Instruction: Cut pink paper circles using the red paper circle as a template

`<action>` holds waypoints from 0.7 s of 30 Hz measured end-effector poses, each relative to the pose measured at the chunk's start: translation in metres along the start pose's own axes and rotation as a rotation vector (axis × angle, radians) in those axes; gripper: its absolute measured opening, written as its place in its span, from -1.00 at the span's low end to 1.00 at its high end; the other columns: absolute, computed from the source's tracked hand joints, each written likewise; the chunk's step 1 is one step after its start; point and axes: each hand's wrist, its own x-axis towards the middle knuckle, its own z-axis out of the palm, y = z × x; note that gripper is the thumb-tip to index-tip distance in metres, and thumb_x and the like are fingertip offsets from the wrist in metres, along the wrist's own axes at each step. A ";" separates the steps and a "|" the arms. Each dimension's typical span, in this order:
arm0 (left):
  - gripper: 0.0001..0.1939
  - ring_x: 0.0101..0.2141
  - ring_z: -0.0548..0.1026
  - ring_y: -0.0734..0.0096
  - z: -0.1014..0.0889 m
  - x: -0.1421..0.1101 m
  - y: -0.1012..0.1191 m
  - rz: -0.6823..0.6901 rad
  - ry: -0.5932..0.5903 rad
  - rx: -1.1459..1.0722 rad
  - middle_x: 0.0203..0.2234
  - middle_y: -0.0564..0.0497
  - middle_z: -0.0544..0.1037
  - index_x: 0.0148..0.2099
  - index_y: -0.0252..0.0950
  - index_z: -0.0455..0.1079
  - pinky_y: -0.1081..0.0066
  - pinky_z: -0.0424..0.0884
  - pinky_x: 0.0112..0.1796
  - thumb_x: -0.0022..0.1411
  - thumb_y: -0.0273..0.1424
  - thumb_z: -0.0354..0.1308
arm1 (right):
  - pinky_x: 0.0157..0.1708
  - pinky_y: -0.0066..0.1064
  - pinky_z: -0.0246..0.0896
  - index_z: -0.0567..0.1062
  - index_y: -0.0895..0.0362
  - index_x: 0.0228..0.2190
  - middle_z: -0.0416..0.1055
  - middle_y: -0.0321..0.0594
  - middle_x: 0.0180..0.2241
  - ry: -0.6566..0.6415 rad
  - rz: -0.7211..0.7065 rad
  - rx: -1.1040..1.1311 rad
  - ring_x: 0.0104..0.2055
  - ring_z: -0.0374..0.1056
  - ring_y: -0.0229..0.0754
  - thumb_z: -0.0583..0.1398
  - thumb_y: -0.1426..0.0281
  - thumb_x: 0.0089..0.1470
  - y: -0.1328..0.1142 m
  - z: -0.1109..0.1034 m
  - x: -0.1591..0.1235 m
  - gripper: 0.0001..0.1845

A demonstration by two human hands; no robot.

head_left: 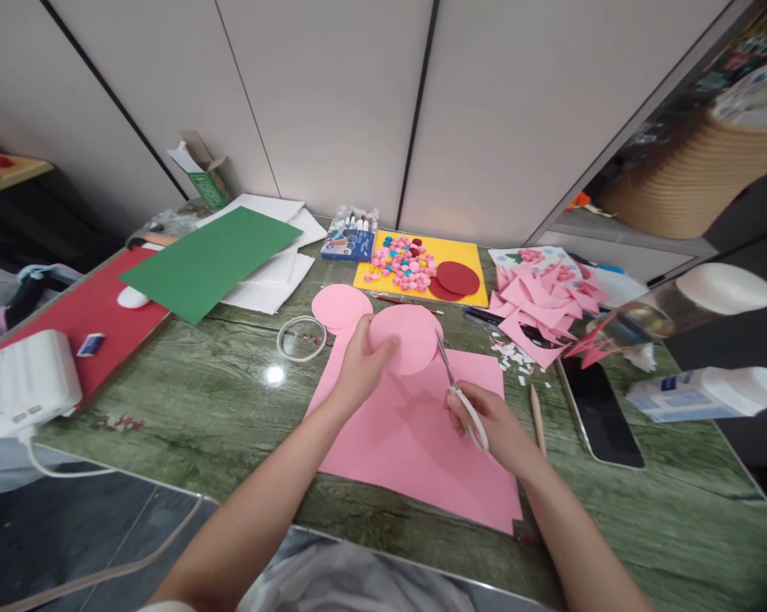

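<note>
My left hand [366, 361] pinches a pink paper circle [409, 336] by its left edge, holding it above the table. In my right hand [489, 421] is a pair of scissors [469, 412] with white handles, the blades meeting the circle's right edge. Beneath both hands lies a large pink paper sheet [415, 459]. Another pink paper circle [340, 306] rests on the table just beyond my left hand. Beside it sits a white ring [302, 338].
Pink paper scraps [542, 302] are heaped at the right, near a phone [600, 408], a pencil [537, 416] and a white bottle [695, 393]. Pompoms [406, 263] and dark red circles [458, 278] lie on yellow paper. Green paper [214, 259] and a power bank [34, 382] are left.
</note>
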 end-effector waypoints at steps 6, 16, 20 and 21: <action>-0.82 -0.31 0.34 0.40 0.000 -0.001 0.001 0.008 -0.075 0.064 -0.35 0.05 0.35 -0.20 -0.30 0.23 0.44 0.29 -0.27 0.09 -0.44 0.07 | -0.48 -0.44 0.06 0.27 0.12 -0.52 0.21 -0.37 -0.61 -0.022 -0.019 0.074 -0.53 0.15 -0.29 0.03 0.17 0.16 0.002 -0.001 0.000 -0.67; -0.80 -0.32 0.34 0.41 0.000 0.001 0.000 -0.002 -0.039 0.042 -0.35 0.05 0.34 -0.22 -0.29 0.22 0.44 0.29 -0.29 0.06 -0.41 0.10 | -0.47 -0.44 0.06 0.25 0.12 -0.56 0.20 -0.36 -0.61 -0.015 -0.020 0.039 -0.52 0.15 -0.29 0.03 0.18 0.17 0.003 -0.002 0.000 -0.64; -0.77 -0.33 0.34 0.40 -0.001 0.001 -0.001 -0.010 -0.019 -0.003 -0.35 0.05 0.35 -0.20 -0.28 0.23 0.44 0.30 -0.32 0.06 -0.38 0.12 | -0.48 -0.45 0.04 0.24 0.12 -0.57 0.20 -0.37 -0.62 -0.019 -0.005 0.024 -0.53 0.15 -0.30 0.02 0.17 0.17 0.002 -0.002 0.000 -0.63; -0.76 -0.34 0.35 0.40 -0.001 0.001 -0.001 -0.010 -0.013 -0.009 -0.35 0.05 0.35 -0.20 -0.28 0.23 0.44 0.31 -0.33 0.06 -0.37 0.13 | -0.48 -0.45 0.04 0.24 0.12 -0.58 0.19 -0.37 -0.62 -0.020 -0.002 0.023 -0.54 0.15 -0.30 0.03 0.17 0.16 0.001 -0.002 0.000 -0.63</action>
